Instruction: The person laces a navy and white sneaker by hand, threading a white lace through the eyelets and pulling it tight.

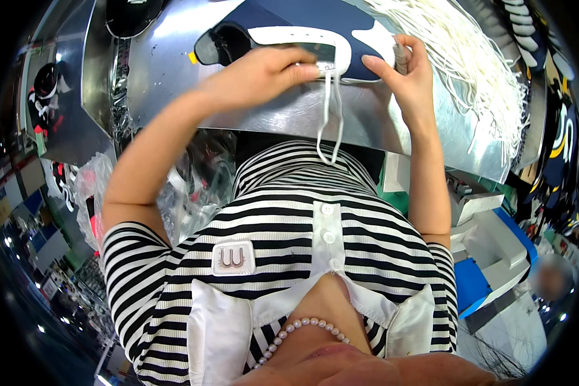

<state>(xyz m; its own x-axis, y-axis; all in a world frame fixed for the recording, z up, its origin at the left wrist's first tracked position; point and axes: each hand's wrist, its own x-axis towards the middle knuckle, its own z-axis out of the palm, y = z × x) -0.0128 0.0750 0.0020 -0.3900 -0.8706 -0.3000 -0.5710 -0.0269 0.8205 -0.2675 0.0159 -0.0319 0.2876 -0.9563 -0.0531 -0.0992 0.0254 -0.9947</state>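
Note:
A navy-blue shoe upper (365, 58) with white trim and a black-lined collar lies across the metal table, its toe to the right. A white shoelace (325, 119) hangs in a long loop from the eyelet strip over the table's near edge. My left hand (260, 76) pinches at the strip where the lace comes out, fingertips closed on the lace. Just which eyelet is there, the fingers hide. My right hand (410, 74) grips the toe end, with the thumb on top and the other fingers curled around the far side.
A heap of loose white laces (463, 71) covers the right part of the metal table (264, 119). Dark shoes hang at the far right. Below right stand open boxes (489, 257); clear plastic bags (186, 174) lie below left. Another black shoe part (134, 14) sits at the top left.

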